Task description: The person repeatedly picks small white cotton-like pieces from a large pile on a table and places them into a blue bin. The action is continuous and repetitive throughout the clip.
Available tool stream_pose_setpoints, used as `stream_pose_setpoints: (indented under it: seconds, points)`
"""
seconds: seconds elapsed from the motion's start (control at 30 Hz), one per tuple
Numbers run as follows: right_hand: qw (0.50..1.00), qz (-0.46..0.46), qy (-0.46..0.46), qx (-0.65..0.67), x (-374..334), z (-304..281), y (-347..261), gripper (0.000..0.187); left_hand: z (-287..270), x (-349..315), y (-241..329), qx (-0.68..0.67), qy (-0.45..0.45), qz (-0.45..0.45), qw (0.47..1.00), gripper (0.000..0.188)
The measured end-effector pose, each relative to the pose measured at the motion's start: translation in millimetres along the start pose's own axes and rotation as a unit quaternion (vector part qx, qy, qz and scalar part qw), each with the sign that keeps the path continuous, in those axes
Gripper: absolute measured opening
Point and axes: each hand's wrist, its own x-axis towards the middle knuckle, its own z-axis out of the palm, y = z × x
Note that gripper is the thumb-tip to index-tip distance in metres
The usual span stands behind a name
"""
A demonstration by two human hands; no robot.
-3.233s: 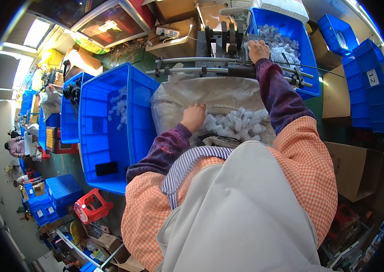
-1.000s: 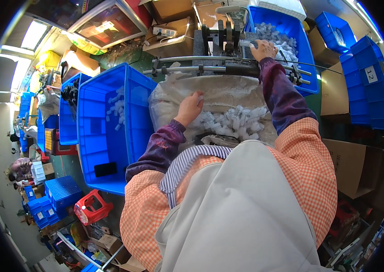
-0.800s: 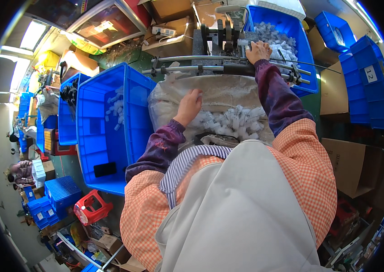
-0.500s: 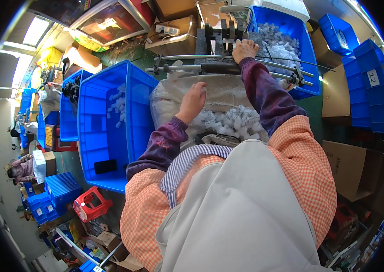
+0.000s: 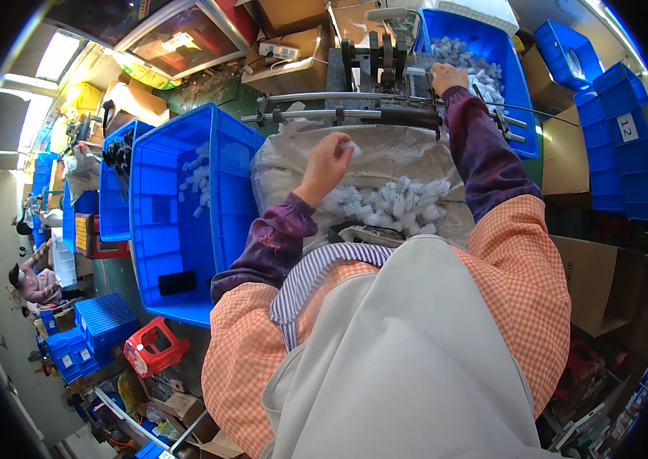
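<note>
My left hand (image 5: 326,167) is over the pale sheet (image 5: 381,157) in front of the machine, thumb and fingertips pinched on a small white plastic piece (image 5: 350,148). My right hand (image 5: 448,77) is at the right end of the machine (image 5: 373,65), beside the metal rails, fingers curled; whatever they grip is hidden. The machine is dark metal with round wheels, and two rails (image 5: 316,98) run across its front. Below my hands, a heap of translucent white plastic pieces (image 5: 393,203), some with thin wires or pins, lies on the sheet.
On my left stands a deep blue bin (image 5: 175,222) with white pieces and a black phone (image 5: 177,283). Another blue bin (image 5: 519,92) full of white pieces is behind my right hand. Stacked blue crates (image 5: 620,141), cardboard boxes (image 5: 587,279) and a red stool (image 5: 154,346) stand around.
My right hand has moved right, away from the machine's middle, and the rail assembly has shifted. My left fingers have closed on a white piece. A person at far left has straightened up.
</note>
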Motion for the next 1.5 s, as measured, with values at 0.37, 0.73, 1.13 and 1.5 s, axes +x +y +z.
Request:
stream_pose_setpoints:
  seconds: [0.37, 0.73, 1.13, 1.5]
  points:
    - [0.955, 0.210, 0.208, 0.014, -37, -42, 35, 0.070, 20, 15, 28, -0.111, -0.024, -0.003, 0.994, 0.017]
    - [0.906, -0.230, -0.039, 0.352, -87, -19, -40, 0.016, 19, 20, 23, 0.080, -0.038, -0.005, 0.996, 0.039]
    - [0.985, -0.048, 0.161, 0.038, -10, 29, -24, 0.015, 7, -47, -53, 0.322, -0.241, -0.053, 0.914, 0.020]
    - [0.988, -0.036, 0.134, 0.071, 1, 38, -20, 0.018, -10, -12, -28, 0.234, -0.148, -0.003, 0.961, 0.018]
